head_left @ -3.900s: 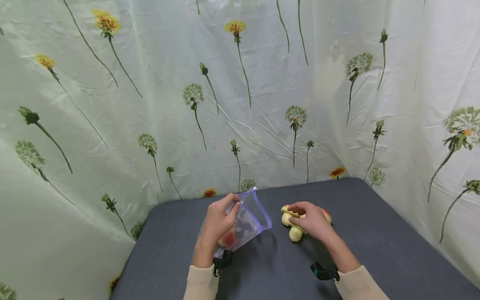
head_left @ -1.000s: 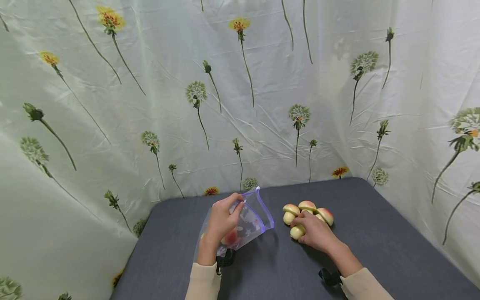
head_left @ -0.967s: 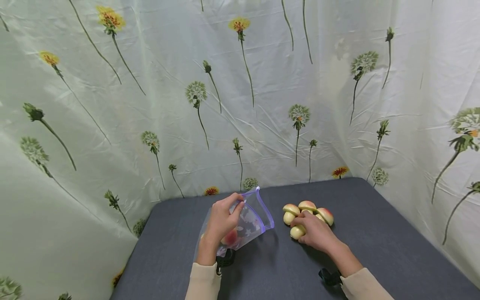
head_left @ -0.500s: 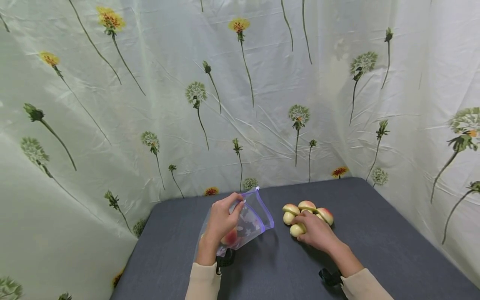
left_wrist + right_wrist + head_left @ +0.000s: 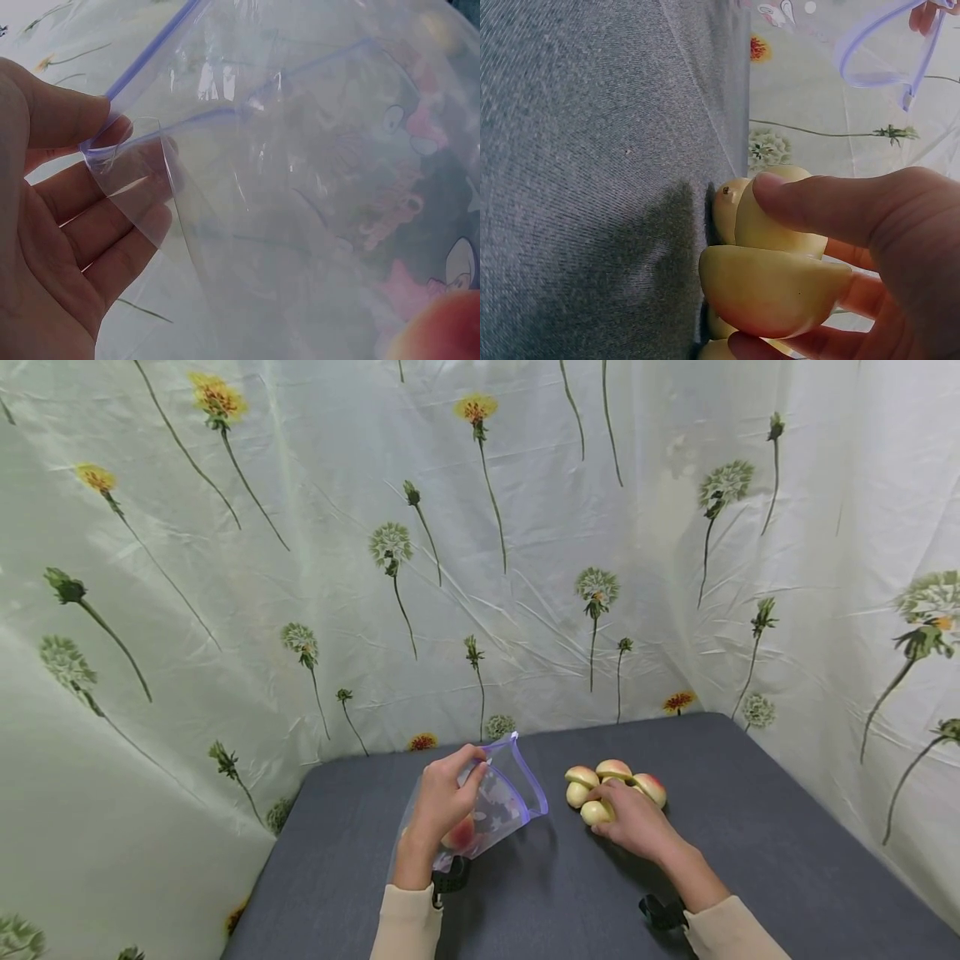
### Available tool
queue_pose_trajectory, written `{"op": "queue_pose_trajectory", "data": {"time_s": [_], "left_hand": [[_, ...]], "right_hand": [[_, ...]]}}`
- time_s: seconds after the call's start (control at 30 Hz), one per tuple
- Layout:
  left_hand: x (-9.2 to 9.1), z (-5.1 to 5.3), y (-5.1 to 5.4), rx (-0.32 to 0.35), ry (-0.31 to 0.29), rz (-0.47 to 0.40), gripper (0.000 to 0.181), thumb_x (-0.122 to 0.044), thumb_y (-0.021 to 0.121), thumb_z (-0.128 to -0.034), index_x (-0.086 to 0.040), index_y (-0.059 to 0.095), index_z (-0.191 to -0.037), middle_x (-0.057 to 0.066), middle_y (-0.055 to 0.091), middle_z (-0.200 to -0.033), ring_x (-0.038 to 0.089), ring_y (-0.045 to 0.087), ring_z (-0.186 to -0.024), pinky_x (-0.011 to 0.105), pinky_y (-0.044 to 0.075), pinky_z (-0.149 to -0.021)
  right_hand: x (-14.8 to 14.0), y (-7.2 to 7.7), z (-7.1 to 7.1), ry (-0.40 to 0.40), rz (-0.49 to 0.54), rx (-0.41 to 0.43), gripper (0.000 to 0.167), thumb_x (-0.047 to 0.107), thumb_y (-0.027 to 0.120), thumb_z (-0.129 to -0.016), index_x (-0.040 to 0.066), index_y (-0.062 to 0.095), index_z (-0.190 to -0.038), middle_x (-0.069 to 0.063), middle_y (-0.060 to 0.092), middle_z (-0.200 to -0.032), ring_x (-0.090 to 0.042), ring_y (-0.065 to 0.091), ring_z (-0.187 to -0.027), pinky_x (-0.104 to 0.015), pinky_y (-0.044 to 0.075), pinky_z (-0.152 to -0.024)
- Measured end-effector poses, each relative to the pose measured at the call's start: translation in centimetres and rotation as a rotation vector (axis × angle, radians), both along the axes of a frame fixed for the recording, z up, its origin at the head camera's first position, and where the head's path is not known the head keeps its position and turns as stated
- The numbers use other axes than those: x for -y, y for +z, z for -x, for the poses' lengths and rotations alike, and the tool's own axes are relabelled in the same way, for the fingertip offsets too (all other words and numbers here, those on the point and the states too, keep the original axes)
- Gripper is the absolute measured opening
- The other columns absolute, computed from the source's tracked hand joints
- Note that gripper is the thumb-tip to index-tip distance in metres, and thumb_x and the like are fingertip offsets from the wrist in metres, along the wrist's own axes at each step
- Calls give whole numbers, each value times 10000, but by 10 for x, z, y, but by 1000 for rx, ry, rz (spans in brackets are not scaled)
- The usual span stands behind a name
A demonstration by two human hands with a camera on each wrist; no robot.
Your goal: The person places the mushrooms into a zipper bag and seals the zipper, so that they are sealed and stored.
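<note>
My left hand [image 5: 444,795] pinches the upper edge of a clear zip bag [image 5: 501,802] with a purple seal. The bag's mouth gapes toward the right. A rounded red thing [image 5: 459,833] shows inside it, partly hidden by the wrist. My right hand [image 5: 636,818] grips a toy mushroom, its pale yellow stem [image 5: 596,812] pointing left. In the right wrist view, the thumb lies on the stem, and fingers curl round the red-tinged cap [image 5: 772,289]. Several similar mushrooms sit close behind it, including one at the left [image 5: 581,778] and one at the right [image 5: 650,788].
Dark grey cloth covers the table [image 5: 337,860]. A pale curtain [image 5: 330,568] with dandelion prints hangs behind the table and along its sides. Black straps [image 5: 662,912] circle both wrists.
Earlier my right hand hovered over the mushrooms; it has since come down and gripped the nearest one. That mushroom has shifted slightly away from me. The left hand and bag stay nearly still.
</note>
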State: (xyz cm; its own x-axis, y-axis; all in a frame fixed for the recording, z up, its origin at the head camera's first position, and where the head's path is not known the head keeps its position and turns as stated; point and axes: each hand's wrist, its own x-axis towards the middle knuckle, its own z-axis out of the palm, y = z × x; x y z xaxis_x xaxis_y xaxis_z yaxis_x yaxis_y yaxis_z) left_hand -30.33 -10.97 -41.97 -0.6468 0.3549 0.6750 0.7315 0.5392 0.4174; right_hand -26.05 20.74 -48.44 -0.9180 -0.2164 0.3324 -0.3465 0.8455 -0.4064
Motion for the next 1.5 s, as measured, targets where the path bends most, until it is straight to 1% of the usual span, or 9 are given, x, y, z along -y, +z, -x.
{"op": "queue_pose_trajectory", "data": {"time_s": [0.1,0.23,0.33,0.43,0.57,0.73,1.03,1.27,1.5], "left_hand": [[0,0,0,3,5,6,62,-104,684,-966,-124,692,-1024,-71,696,-898,85,424,-530,240,409,-500],[-1,0,-1,20,11,11,64,-111,676,-973,-119,696,-1033,-62,698,-908,126,457,-542,239,418,-506],[-1,0,-1,31,12,12,68,-111,674,-974,-116,698,-1038,-58,700,-912,158,463,-538,244,412,-499],[-2,0,-1,33,13,13,65,-112,671,-975,-122,695,-1035,-62,697,-907,161,474,-547,248,413,-504],[-2,0,-1,29,16,14,62,-108,674,-973,-136,691,-1025,-73,691,-897,123,482,-572,245,428,-520],[-2,-1,0,18,20,14,70,-104,680,-968,-151,687,-1019,-83,688,-893,64,429,-551,244,422,-512],[-1,-1,1,15,21,13,74,-108,682,-967,-162,685,-1017,-86,687,-885,55,390,-522,242,403,-487],[-1,-1,1,25,12,7,64,-108,675,-972,-147,685,-1022,-76,686,-887,161,404,-497,247,385,-475],[0,0,0,10,16,5,66,-108,684,-965,-153,687,-1014,-87,684,-881,82,370,-508,248,390,-482]], "right_hand": [[0,1,1,-1,6,-22,388,170,889,-729,95,701,-1061,-4,635,-1003,-143,574,-790,-382,454,-691],[0,2,1,-5,21,-36,384,179,887,-734,95,697,-1056,24,641,-974,-115,559,-770,-361,446,-683],[0,3,2,-10,40,-27,369,174,886,-741,102,695,-1048,36,640,-965,-106,556,-771,-359,447,-686],[-1,4,2,-17,60,-10,357,166,884,-745,109,693,-1041,47,640,-957,-100,556,-766,-355,446,-685],[0,5,2,-32,79,8,349,169,878,-749,115,687,-1036,68,628,-931,-88,538,-741,-339,434,-669],[0,8,1,-49,94,16,338,188,877,-749,127,680,-1017,96,596,-857,-84,503,-684,-331,414,-630],[1,10,1,-64,102,37,325,205,878,-756,143,677,-1003,98,576,-809,-95,487,-661,-339,404,-621],[1,9,1,-62,109,9,334,206,889,-742,145,686,-1000,104,596,-825,-93,504,-675,-341,421,-634],[1,12,1,-56,107,-23,351,214,894,-724,152,707,-1014,110,609,-814,-84,502,-665,-327,422,-627]]}}
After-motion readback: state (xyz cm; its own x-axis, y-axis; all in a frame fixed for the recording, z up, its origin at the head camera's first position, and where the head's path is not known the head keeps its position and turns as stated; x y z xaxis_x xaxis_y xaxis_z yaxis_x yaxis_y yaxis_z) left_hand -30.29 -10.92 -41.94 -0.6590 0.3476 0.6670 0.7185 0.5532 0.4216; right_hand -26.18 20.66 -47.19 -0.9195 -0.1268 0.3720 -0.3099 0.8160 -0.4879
